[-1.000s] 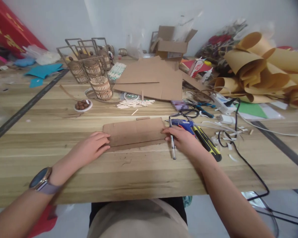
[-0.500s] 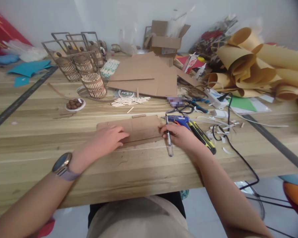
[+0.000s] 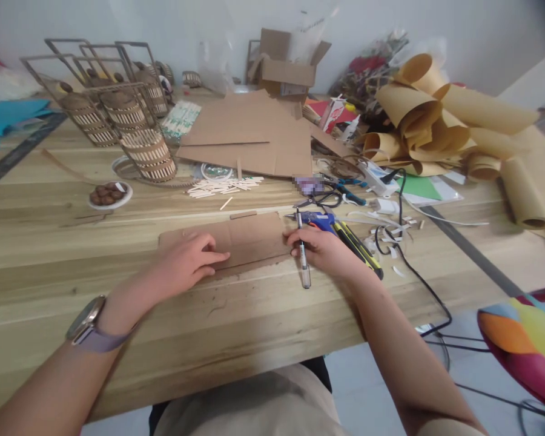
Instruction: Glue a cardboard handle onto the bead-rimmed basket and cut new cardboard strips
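Observation:
A folded piece of brown cardboard [image 3: 254, 237] lies flat near the front of the wooden table. My left hand [image 3: 181, 261] rests on its left part, fingers apart and holding nothing, with a watch on that wrist. At the cardboard's right end, my right hand [image 3: 324, 249] grips a pen [image 3: 304, 266] that has a clear barrel and dark tip end. The fingertips of this hand are by the cardboard's edge. Just beyond the right hand are a blue glue gun [image 3: 320, 220] and a yellow-and-black cutter [image 3: 356, 247].
Behind are large cardboard sheets [image 3: 249, 130], scattered small white sticks [image 3: 222, 186] and scissors [image 3: 318, 198]. Bamboo-like lanterns [image 3: 148, 154] and a bowl of brown nuts [image 3: 110, 195] stand left. Rolled brown paper [image 3: 413, 109] is piled right; a black cable [image 3: 424, 281] runs over the table edge.
The view has turned to the right, so things on the table appear shifted left. My left hand's fingers have bent slightly on the cardboard. The right hand keeps its grip on the pen.

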`<action>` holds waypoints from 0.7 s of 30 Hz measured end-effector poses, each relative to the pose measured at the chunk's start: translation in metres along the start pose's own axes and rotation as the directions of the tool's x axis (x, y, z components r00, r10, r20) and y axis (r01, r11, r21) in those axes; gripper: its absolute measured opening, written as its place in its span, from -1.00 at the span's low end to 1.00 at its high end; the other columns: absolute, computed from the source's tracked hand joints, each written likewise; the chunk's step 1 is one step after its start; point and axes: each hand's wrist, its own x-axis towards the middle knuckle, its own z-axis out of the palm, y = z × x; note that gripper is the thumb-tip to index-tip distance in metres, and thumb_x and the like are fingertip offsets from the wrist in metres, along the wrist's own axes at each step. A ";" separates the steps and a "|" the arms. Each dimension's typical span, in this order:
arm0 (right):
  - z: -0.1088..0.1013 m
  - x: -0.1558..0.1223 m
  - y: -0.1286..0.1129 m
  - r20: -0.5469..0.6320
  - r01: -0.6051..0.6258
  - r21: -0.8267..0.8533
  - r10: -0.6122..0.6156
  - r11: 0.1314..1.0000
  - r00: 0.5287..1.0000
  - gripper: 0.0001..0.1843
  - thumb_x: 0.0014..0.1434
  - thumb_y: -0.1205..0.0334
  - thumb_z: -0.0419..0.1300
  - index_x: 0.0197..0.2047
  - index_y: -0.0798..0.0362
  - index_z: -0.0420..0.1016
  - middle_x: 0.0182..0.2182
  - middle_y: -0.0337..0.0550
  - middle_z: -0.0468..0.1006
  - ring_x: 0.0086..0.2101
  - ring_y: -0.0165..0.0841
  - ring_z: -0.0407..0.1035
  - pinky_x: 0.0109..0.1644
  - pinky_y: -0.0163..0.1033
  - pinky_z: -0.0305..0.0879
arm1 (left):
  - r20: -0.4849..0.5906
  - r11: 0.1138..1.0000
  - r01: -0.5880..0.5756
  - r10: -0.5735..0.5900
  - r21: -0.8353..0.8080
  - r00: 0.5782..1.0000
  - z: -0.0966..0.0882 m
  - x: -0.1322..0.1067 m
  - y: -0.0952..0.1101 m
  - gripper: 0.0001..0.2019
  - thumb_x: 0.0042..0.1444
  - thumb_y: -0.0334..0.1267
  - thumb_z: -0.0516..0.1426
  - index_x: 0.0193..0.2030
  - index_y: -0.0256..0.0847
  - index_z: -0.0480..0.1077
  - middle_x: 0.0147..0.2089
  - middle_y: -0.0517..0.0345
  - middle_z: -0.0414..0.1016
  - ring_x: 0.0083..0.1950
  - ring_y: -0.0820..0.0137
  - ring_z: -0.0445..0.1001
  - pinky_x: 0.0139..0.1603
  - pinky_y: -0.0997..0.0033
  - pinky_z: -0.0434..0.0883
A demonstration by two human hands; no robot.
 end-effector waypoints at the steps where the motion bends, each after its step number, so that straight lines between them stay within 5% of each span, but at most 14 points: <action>1: 0.000 0.000 0.000 -0.004 0.005 0.006 -0.005 1.000 1.000 -0.82 0.18 0.40 0.18 -0.20 -0.05 0.53 -0.12 -0.13 0.68 0.01 -0.23 0.54 0.10 -0.08 0.44 | 0.006 1.000 0.009 -0.009 -0.007 1.000 0.000 0.000 0.001 -0.64 0.30 -0.33 0.12 0.19 0.02 0.51 -0.03 0.06 0.40 -0.04 0.25 0.41 -0.01 0.23 0.41; 21: -0.001 0.001 0.003 0.001 0.014 0.010 -0.014 1.000 1.000 -0.87 0.22 0.25 0.21 -0.16 -0.06 0.53 -0.04 -0.09 0.66 -0.02 -0.19 0.56 0.08 -0.07 0.48 | 0.079 0.997 0.072 -0.070 -0.028 0.994 -0.009 0.000 0.015 -0.62 0.30 -0.36 0.12 0.21 -0.01 0.49 0.03 0.04 0.38 0.05 0.22 0.39 0.07 0.19 0.41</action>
